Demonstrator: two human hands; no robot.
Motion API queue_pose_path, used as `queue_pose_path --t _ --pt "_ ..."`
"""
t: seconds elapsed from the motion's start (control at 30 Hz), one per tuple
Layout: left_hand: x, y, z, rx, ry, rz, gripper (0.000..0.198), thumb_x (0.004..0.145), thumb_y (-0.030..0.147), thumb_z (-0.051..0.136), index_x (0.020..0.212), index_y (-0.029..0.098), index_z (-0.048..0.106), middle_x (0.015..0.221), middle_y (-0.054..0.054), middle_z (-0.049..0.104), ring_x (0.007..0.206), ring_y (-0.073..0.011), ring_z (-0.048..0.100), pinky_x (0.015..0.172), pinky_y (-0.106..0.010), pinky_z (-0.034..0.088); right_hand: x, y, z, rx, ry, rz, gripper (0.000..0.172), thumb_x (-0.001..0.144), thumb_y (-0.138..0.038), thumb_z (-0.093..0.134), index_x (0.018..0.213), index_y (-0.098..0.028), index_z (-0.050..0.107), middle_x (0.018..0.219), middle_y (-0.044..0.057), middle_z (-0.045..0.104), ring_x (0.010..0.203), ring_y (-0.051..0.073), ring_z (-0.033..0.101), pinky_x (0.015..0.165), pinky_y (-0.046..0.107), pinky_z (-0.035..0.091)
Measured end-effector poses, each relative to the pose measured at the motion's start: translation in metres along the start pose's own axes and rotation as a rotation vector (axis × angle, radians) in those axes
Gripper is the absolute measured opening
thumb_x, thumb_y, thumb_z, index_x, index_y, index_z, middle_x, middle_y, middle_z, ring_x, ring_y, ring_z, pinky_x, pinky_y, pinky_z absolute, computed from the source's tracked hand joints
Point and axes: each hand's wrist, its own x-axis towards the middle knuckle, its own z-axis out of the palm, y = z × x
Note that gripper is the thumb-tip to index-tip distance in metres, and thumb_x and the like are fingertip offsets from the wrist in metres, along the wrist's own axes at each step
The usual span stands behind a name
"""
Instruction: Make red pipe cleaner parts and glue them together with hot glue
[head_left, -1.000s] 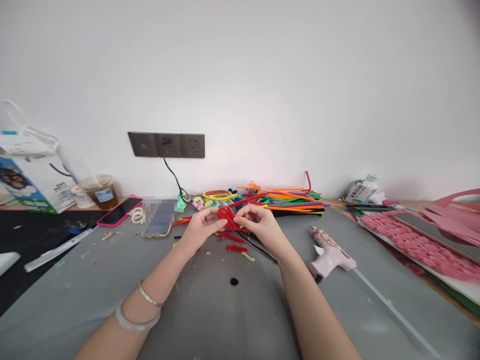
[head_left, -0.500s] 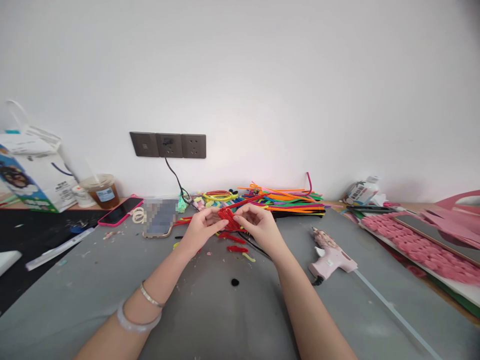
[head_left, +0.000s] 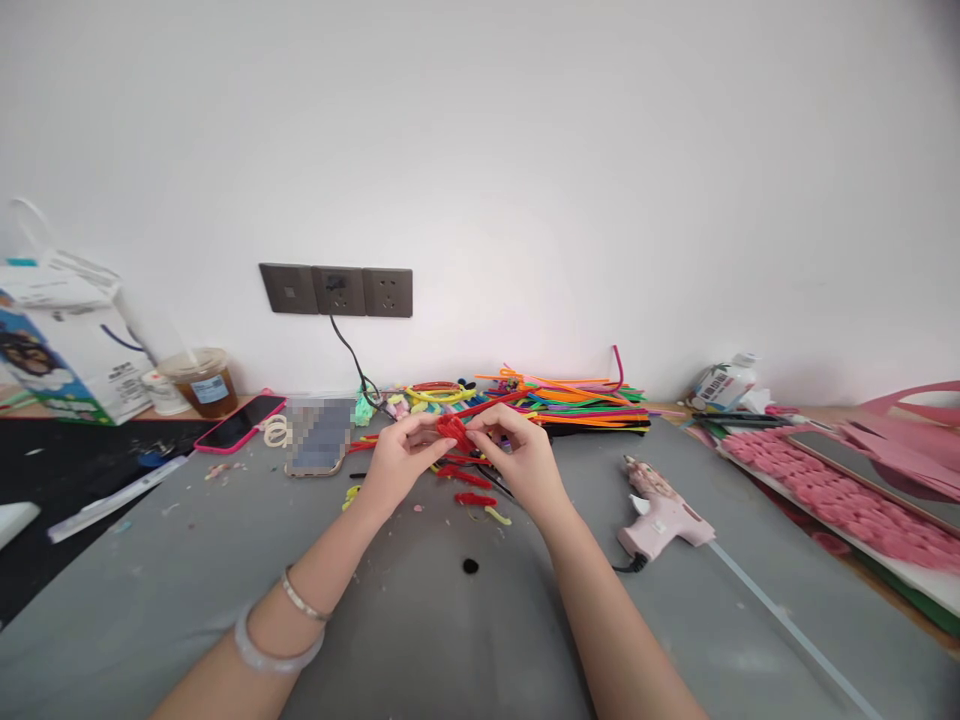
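Observation:
Between my two hands is a bent bundle of red pipe cleaner (head_left: 453,431), raised above the grey mat. My left hand (head_left: 409,458) pinches its left side with thumb and fingers. From the other side, my right hand (head_left: 514,450) closes thumb and fingertips on it. Below the hands, a short red pipe-cleaner piece (head_left: 475,499) lies on the mat beside a yellow-green bit (head_left: 498,516). A small black pompom (head_left: 470,566) sits nearer to me. Behind the hands spreads a pile of coloured pipe cleaners (head_left: 592,405).
On the right lie a pink glue gun (head_left: 664,515) with a long glue stick and a pink textured piece (head_left: 840,490). To the left are a pink-cased phone (head_left: 241,423), another phone (head_left: 321,437), a drink cup (head_left: 202,385) and a carton (head_left: 71,345). A cable (head_left: 349,350) hangs from the wall socket.
The red bundle has turned slightly between my fingers, and my right hand has shifted a little. Both hands keep their grip on it.

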Motion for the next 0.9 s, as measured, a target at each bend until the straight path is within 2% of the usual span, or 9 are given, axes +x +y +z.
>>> queue_pose_path --t 0.27,0.57,0.77,0.9 --pt "-0.001 -0.002 0.001 0.004 0.013 0.060 0.029 0.066 0.033 0.082 0.089 0.016 0.074 0.083 -0.006 0.078 0.079 -0.0234 0.074 0.077 -0.039 0.063 -0.001 -0.003 0.002 -0.098 0.018 -0.098 0.014 0.085 -0.010 0.059 0.078 -0.022 0.065 0.079 0.002 0.068 0.072 0.016 0.060 0.063 0.027 0.045" --pt "-0.004 0.002 0.003 0.008 0.045 0.060 0.030 0.063 0.034 0.084 0.083 0.016 0.073 0.081 -0.006 0.078 0.079 -0.0254 0.074 0.078 -0.042 0.063 -0.001 -0.005 0.003 -0.113 0.006 -0.110 0.015 0.087 -0.014 0.058 0.078 -0.023 0.065 0.079 0.004 0.067 0.075 0.019 0.060 0.067 0.031 0.048" --pt "-0.004 0.001 0.003 0.002 0.053 0.070 0.033 0.064 0.035 0.084 0.089 0.017 0.072 0.090 -0.008 0.078 0.087 -0.0274 0.074 0.080 -0.043 0.062 -0.001 -0.008 0.005 -0.116 0.039 -0.106 0.016 0.090 -0.021 0.058 0.078 -0.023 0.067 0.080 0.005 0.062 0.073 0.020 0.059 0.065 0.033 0.049" --pt "-0.004 0.004 0.004 -0.006 -0.003 0.076 0.032 0.071 0.033 0.079 0.097 0.017 0.071 0.103 -0.010 0.076 0.097 -0.0266 0.072 0.086 -0.040 0.060 -0.001 -0.012 0.006 -0.148 0.069 -0.118 0.016 0.090 -0.021 0.058 0.079 -0.024 0.069 0.077 0.004 0.057 0.071 0.019 0.055 0.063 0.033 0.047"
